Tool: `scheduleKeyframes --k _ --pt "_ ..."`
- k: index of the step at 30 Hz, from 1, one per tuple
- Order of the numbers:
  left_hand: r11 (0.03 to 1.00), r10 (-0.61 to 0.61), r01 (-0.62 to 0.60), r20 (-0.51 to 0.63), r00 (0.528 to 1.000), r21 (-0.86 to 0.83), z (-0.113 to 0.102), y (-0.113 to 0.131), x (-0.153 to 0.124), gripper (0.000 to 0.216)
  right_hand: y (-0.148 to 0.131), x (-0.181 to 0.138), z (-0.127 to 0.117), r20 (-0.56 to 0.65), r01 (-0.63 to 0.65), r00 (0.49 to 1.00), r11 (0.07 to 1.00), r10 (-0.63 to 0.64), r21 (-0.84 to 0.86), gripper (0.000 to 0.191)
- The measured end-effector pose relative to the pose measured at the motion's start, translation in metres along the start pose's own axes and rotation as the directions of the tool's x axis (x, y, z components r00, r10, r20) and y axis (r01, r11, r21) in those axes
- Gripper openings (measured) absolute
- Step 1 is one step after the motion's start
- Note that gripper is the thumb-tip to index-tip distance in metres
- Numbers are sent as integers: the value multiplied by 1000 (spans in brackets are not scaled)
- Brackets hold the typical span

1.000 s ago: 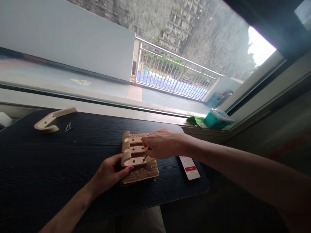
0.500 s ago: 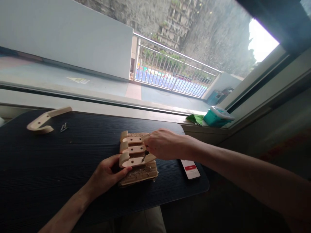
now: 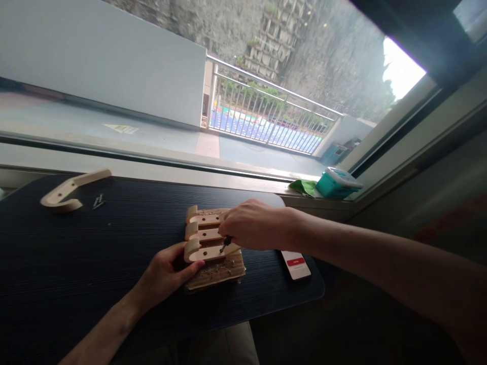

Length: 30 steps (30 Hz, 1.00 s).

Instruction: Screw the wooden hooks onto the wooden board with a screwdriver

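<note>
Three pale wooden hooks lie side by side on a rough, chipped wooden block. My left hand is closed on the curved end of the nearest hook, its thumb along the hook's near side by the block. In my right hand is a small screwdriver, pointing down. Its dark lower part and thin shaft show below the fingers; the rest is hidden in the fist. The tip meets the nearest hook at its right-hand hole. The hand covers the hooks' right ends.
A loose wooden hook lies at the left of the dark table, with several screws beside it. A phone rests near the table's right edge. A teal box and a green item sit on the windowsill.
The view has shifted slightly. My right hand has turned a little around the screwdriver, whose tip stays at the same hole. My left hand keeps its hold.
</note>
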<state>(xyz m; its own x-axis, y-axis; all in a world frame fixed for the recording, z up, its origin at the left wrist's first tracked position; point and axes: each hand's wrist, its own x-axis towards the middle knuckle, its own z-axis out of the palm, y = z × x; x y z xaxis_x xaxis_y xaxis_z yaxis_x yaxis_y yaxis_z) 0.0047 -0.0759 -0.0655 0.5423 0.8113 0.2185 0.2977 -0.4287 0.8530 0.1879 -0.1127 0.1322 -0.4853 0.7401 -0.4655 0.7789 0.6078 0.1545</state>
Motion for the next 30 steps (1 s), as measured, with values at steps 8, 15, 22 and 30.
scheduleKeyframes --k 8,15,22,30 --pt "999 -30 30 2 1000 -13 1 -2 0 45 -1 11 15 18 -34 999 999 33 12 18" --pt "1000 -27 27 -7 1000 -15 0 4 0 47 -1 10 6 80 -187 981 971 177 146 20" --pt "1000 -22 22 1 1000 -19 -1 4 0 45 -6 4 -2 54 -15 998 1000 15 -11 21" --pt "999 -35 35 16 999 -8 -1 2 0 43 -5 13 8 60 35 998 999 -36 12 21"
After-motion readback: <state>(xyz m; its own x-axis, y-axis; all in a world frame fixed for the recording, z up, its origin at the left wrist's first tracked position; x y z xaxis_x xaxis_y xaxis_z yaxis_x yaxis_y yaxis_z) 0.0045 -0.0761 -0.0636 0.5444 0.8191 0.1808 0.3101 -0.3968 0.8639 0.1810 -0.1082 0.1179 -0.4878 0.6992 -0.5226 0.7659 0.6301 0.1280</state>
